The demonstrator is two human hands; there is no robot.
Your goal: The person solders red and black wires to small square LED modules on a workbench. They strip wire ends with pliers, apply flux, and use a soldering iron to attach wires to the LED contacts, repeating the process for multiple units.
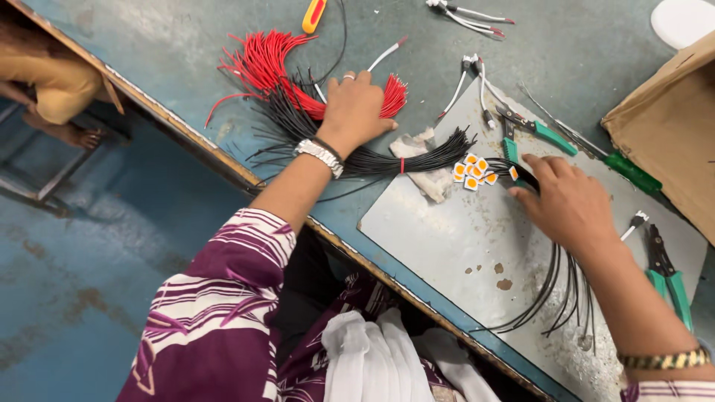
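My left hand (356,109) rests palm-down on a bundle of red wires (268,63), fingers closed over their bare ends, beside a bundle of black wires (387,158) tied with a red band. A silver watch sits on that wrist. My right hand (570,205) lies on a grey metal sheet (439,238), fingertips next to a small pile of white square chips with orange centres (472,171). Several loose black wires (562,286) run under the right hand and wrist; whether it grips them is hidden.
Green-handled pliers (540,130), a green-handled tool (629,173) and green cutters (666,279) lie on the sheet. White short wires (469,15), a yellow-red handled tool (313,15), a white cloth (424,167) and a cardboard box (670,126) are nearby. Another person's clothing (52,82) shows at left.
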